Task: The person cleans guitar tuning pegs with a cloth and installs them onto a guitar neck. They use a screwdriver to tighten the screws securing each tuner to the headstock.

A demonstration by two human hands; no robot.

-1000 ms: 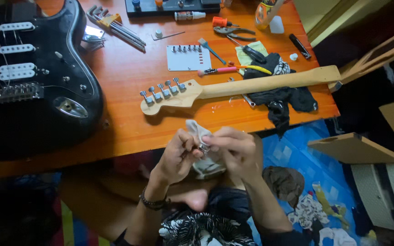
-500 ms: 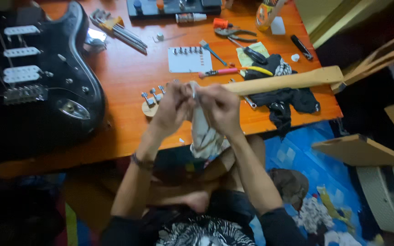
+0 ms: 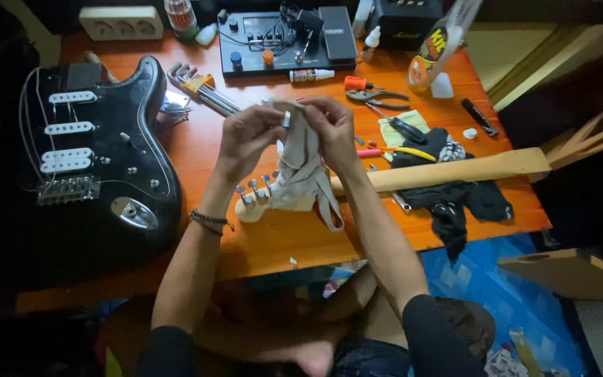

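My left hand (image 3: 249, 136) and my right hand (image 3: 329, 126) are raised together above the orange table (image 3: 273, 237), both pinching a small metal part wrapped in a grey rag (image 3: 301, 171). The rag hangs down over the headstock of a detached pale wooden guitar neck (image 3: 455, 173), whose tuners (image 3: 252, 190) show just left of the cloth. A black electric guitar body (image 3: 99, 153) with white pickups lies on the table to the left.
Hex keys (image 3: 200, 87), pliers (image 3: 375, 98), a yellow-handled tool (image 3: 403, 150) and a black cloth (image 3: 455, 199) lie around the neck. A black pedal unit (image 3: 284, 45) and small bottles stand at the back. A wooden board (image 3: 570, 272) sits lower right, above blue floor covering.
Both hands have risen from near my lap to above the table, carrying the rag and small part with them. The view has tilted up toward the back of the table.
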